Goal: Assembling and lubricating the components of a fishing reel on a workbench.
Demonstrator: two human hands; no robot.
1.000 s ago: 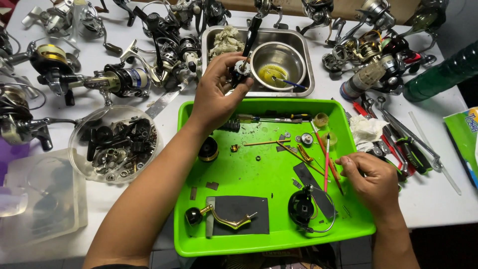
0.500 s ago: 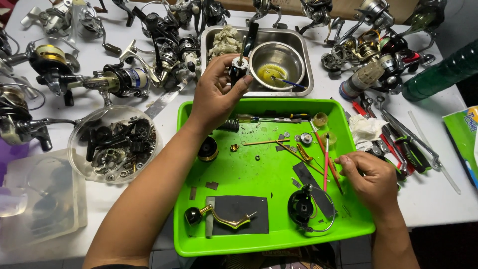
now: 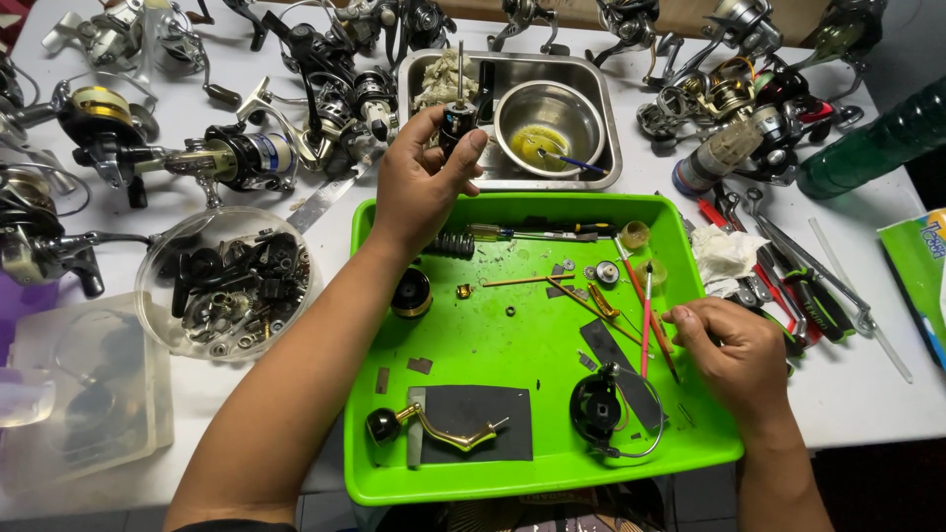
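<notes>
My left hand grips a small black reel part with a thin metal shaft sticking up, held over the near rim of a steel tray. My right hand rests curled at the right edge of a bright green tray, fingertips beside a red-handled tool; whether it pinches anything is hidden. The green tray holds a gold crank handle on a dark mat, a black rotor with bail wire, a spring, a screwdriver and small washers.
Inside the steel tray stands a steel bowl with yellowish grease and a brush. Many fishing reels crowd the back and left of the white table. A clear bowl of dark parts and clear plastic tubs sit left; pliers, tissue and a green bottle right.
My left hand has lifted the black part slightly and turned it upright, so its shaft now points up. My right hand has stayed in place at the tray's right edge.
</notes>
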